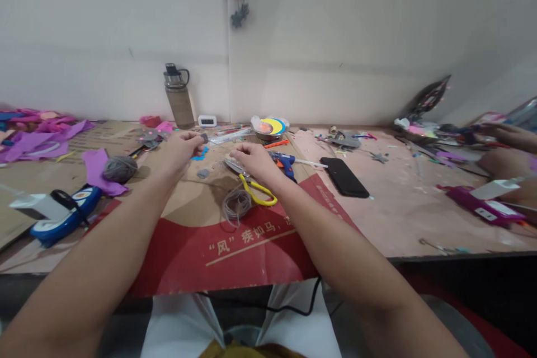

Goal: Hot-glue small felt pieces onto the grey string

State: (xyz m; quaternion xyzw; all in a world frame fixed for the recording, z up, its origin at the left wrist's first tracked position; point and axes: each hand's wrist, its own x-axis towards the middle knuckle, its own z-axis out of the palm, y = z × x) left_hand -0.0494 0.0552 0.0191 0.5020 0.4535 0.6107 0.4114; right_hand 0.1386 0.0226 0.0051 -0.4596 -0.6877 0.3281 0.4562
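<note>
My left hand point(184, 150) is closed in a pinch on a small grey piece point(204, 137), perhaps felt. A thin grey yarn strand point(218, 145) runs from there toward my right hand point(254, 161), whose thumb and finger are pinched on it. Under the right hand lie scissors with yellow handles point(268, 199), their blades partly hidden. Close to the handles sits a loose bundle of grey yarn point(236, 205). Another small grey piece point(203, 173) and a blue cut-out point(201, 154) rest on the cardboard below my hands.
Red printed cardboard point(251, 263) covers the table's front. A blue glue gun point(286, 165) and a black phone point(344, 177) lie to the right. At left are a yarn ball point(119, 169) and a blue power strip point(67, 218); behind stands a bottle point(179, 98). Another person's arm point(509, 162) reaches in.
</note>
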